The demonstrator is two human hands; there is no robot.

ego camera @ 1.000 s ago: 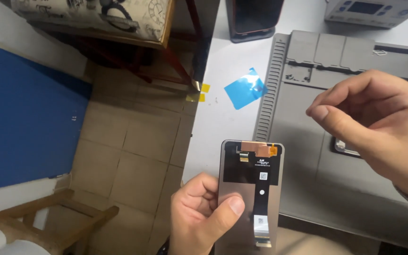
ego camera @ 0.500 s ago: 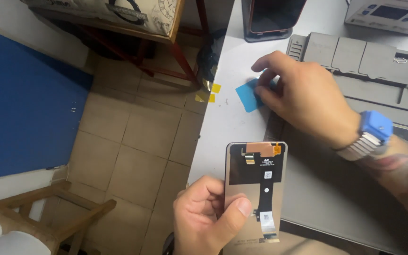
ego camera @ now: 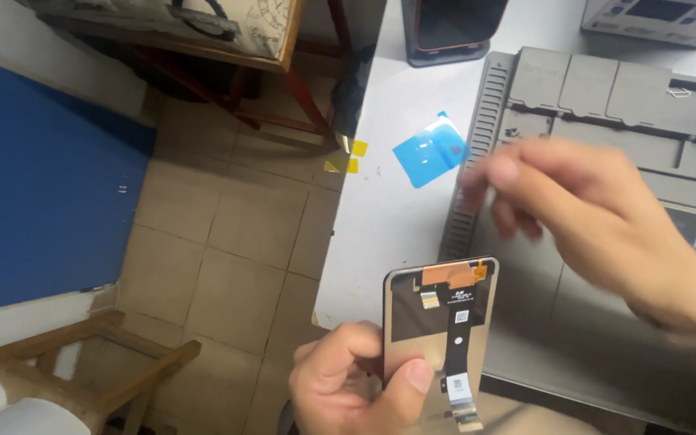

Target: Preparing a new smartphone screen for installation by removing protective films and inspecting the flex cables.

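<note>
The left hand pinches the phone screen by its edge, the right hand is blurred – grip unclear – so the flex cable may tear.

Bare left hand, blurred right hand

View: single head-worn camera
Facing: steeply down at table edge and tiled floor
Range: close, arm's length
</note>
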